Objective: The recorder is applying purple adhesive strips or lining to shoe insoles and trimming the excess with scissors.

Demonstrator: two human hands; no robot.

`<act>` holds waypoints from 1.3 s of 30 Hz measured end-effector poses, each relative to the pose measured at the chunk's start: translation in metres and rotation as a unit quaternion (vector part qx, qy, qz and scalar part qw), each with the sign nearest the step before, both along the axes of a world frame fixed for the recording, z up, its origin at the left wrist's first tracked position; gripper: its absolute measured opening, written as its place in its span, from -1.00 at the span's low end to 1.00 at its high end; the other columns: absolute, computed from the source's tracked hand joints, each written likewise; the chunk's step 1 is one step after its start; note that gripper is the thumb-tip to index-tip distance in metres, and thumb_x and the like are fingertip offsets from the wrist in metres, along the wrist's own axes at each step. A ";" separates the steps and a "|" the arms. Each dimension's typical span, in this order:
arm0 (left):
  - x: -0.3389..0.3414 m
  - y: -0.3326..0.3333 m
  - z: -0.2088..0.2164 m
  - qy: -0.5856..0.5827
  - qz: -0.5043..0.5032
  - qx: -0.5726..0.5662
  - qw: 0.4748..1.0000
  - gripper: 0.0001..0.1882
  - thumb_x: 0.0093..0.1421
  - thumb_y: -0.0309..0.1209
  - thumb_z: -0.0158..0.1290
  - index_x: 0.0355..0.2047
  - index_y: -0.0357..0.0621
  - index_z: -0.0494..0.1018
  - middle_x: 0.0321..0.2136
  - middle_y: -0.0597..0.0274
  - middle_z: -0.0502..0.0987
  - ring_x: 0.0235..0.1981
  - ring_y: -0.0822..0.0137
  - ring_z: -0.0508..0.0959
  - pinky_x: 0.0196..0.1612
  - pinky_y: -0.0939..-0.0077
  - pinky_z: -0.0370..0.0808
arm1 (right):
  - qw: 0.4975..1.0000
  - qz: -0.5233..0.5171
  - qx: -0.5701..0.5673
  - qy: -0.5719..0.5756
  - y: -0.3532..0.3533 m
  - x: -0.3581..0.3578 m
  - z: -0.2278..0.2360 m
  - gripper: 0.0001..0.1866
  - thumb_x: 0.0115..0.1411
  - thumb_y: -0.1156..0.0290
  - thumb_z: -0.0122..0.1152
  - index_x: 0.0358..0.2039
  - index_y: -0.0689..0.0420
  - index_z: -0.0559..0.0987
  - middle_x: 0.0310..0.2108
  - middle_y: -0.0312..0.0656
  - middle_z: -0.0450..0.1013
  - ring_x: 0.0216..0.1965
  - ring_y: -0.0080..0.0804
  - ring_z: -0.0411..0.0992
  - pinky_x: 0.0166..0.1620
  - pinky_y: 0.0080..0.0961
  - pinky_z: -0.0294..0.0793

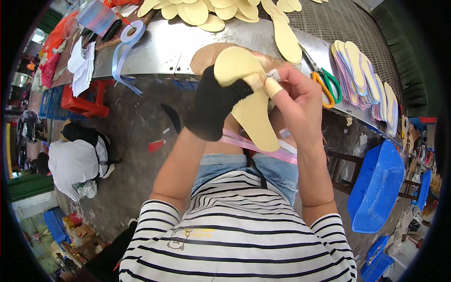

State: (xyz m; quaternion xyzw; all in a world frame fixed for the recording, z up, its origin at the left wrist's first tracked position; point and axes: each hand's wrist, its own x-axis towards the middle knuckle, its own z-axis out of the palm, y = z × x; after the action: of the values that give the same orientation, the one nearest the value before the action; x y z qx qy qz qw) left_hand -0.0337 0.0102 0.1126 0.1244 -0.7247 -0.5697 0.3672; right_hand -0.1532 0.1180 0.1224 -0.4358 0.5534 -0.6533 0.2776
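My left hand (211, 101), in a black glove, is closed around the narrow middle of a pale yellow shoe insole (256, 120), held up over my lap. The insole's rounded end points up and away, its other end down toward my thighs. At the insole's right edge, against the left hand's fingertips, my right hand (298, 96) pinches with thumb and forefinger. Pale coverings wrap those two fingertips, and whatever lies between them is too small to make out. Pink ribbon (235, 141) lies across my lap beneath the insole.
On the metal table (155, 42) beyond are loose yellow insoles (197, 11), scissors (322, 82) with orange and green handles, and layered insole stacks (354, 73). A ribbon roll (133, 31) trails over the edge. A blue tub (378, 188) stands right; a person (75, 160) crouches left.
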 end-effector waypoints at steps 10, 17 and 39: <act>0.000 -0.006 0.005 0.099 -0.025 0.213 0.972 -0.74 0.12 -0.45 0.03 -0.20 -0.37 0.42 -0.26 0.03 0.53 -0.26 0.28 0.55 -0.23 0.44 0.52 | 0.988 -0.015 0.053 -0.145 0.011 -0.002 -0.016 -0.86 0.02 0.54 0.23 -0.35 0.22 0.52 -0.53 -0.41 0.33 -0.55 -0.73 0.28 -0.55 -0.79 0.22; 0.000 0.004 0.011 0.109 0.006 0.204 0.973 -0.77 0.11 -0.47 0.04 -0.24 -0.38 0.42 -0.26 0.03 0.52 -0.25 0.24 0.55 -0.25 0.43 0.53 | 0.997 -0.041 0.002 -0.069 0.009 0.009 -0.019 -0.90 -0.01 0.59 0.24 -0.52 0.27 0.47 -0.51 -0.40 0.34 -0.53 -0.77 0.32 -0.50 -0.82 0.25; 0.012 0.001 0.002 0.082 0.042 0.254 0.963 -0.63 0.20 -0.30 -0.08 -0.08 -0.31 0.34 -0.38 0.14 0.50 -0.40 0.42 0.49 -0.36 0.60 0.45 | 0.966 0.063 0.083 -0.238 -0.002 0.003 -0.036 -0.89 0.09 0.42 0.19 -0.39 0.18 0.52 -0.54 -0.44 0.39 -0.60 -0.82 0.19 -0.58 -0.82 0.08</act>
State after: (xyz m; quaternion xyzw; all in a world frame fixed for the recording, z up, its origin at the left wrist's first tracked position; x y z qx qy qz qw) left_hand -0.0214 0.0112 0.1149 0.1972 -0.5173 -0.7274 0.4054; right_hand -0.1499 0.1157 0.0866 -0.2772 0.4952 -0.6710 0.4772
